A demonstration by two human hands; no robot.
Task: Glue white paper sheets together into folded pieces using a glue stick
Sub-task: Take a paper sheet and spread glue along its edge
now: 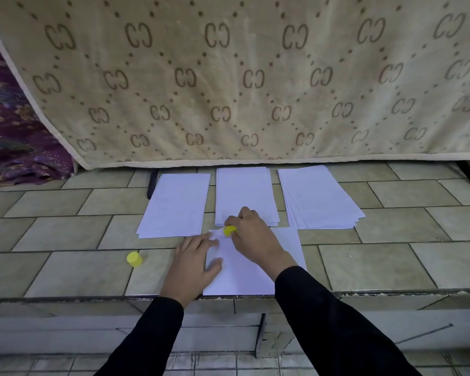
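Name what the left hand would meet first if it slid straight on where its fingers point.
Probably the yellow glue stick gripped by the right hand, just beyond the left hand.

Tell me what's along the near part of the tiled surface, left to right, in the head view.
yellow cap → left hand, flat on the sheet → glue stick → right hand gripping it

The person is wearing plain black long sleeves (323, 321) ending at the wrists, leaving the left hand (193, 264) and right hand (251, 236) bare.
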